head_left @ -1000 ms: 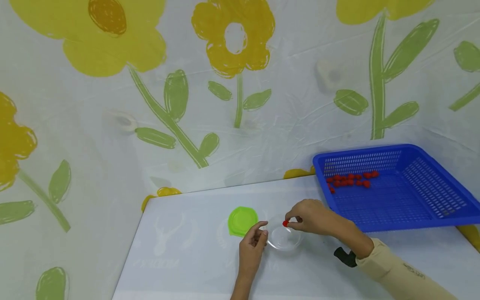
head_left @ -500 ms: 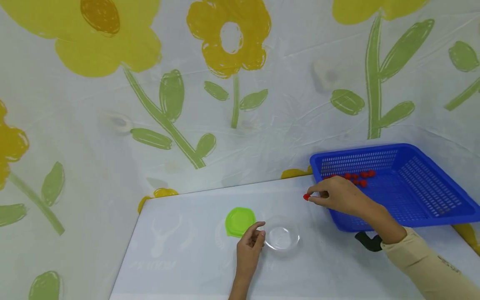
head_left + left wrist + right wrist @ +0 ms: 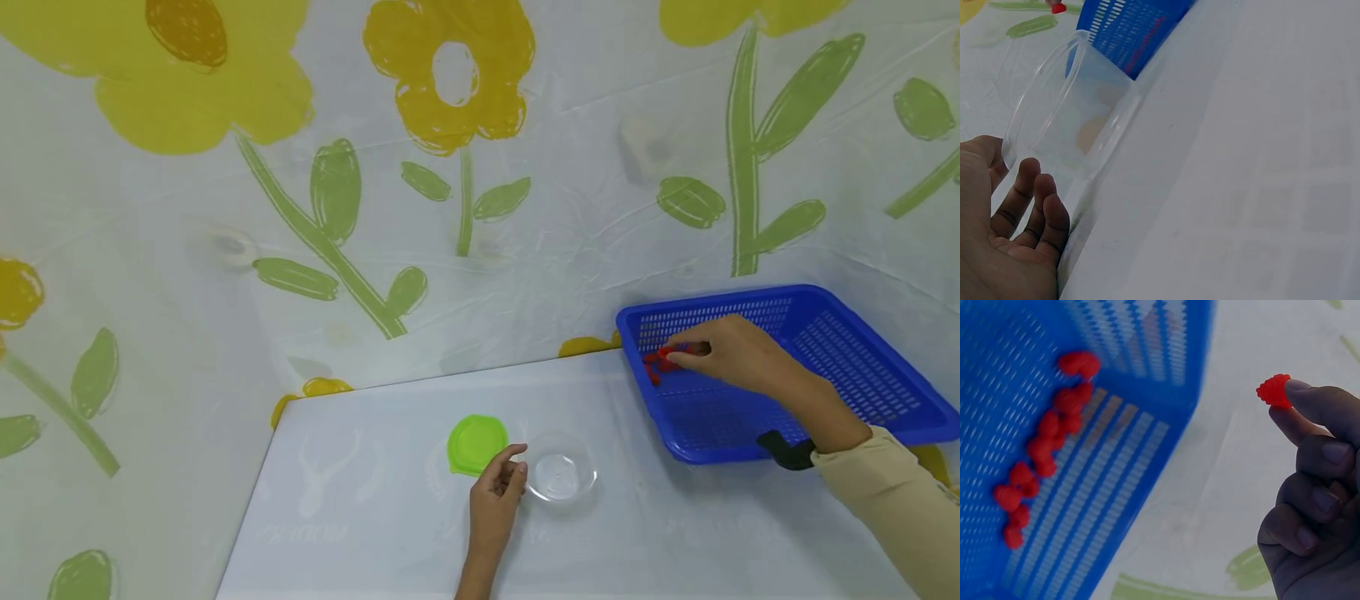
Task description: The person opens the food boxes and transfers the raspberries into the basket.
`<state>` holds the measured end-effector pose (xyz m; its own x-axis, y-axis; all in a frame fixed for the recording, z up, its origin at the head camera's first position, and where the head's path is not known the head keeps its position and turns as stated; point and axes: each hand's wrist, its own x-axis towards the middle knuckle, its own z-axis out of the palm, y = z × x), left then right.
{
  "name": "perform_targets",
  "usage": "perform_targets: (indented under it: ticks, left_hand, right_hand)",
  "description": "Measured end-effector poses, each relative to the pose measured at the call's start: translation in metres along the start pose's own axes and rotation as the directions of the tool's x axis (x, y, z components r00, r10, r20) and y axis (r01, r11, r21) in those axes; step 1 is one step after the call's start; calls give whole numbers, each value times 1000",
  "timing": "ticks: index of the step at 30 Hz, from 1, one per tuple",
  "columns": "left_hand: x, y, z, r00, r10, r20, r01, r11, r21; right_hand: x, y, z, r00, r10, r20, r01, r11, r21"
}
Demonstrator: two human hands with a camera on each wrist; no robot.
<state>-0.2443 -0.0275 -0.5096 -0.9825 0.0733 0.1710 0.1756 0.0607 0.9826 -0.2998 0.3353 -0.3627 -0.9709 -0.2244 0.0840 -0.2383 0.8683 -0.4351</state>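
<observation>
A small red toy raspberry (image 3: 1273, 390) is pinched between the thumb and index finger of my right hand (image 3: 738, 354), which is over the left part of the blue basket (image 3: 735, 421). In the right wrist view, the other fingers of the right hand (image 3: 1316, 487) are curled in. Several more red raspberries (image 3: 1047, 447) lie along one side of the basket. A clear round plastic bowl (image 3: 561, 475) stands on the table. My left hand (image 3: 493, 500) is at its left side, fingers loosely bent, with fingertips at the rim in the left wrist view.
A bright green lid (image 3: 477, 444) lies on the white table (image 3: 360, 517), just behind the left hand. Behind the table hangs a flower-printed cloth (image 3: 525, 275). A black strap (image 3: 786, 451) is at the right wrist.
My right hand has moved from over the bowl, up and right, to above the basket, still pinching the raspberry. The left hand stays beside the bowl. The head view has shifted slightly.
</observation>
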Motion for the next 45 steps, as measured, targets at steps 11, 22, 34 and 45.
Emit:
perform_targets:
  ticks: [11,22,34,45]
  left_hand:
    - [1,-14,1,1000,-13,0,13,1000,15]
    - [2,-32,-1,1000,-4,15,4,1000,-11]
    - [2,-36,-1,1000,-27,5,27,1000,10]
    - [2,-26,-3,1000,-18,11,18,1000,3]
  right_hand:
    - [2,43,-9,992,116,59,-114,993,-37]
    - [13,82,-17,980,169,101,-155,979,-132]
    - [11,112,-13,971,207,121,-186,969,-163]
    - [10,136,-1,953,257,162,-240,964,-117]
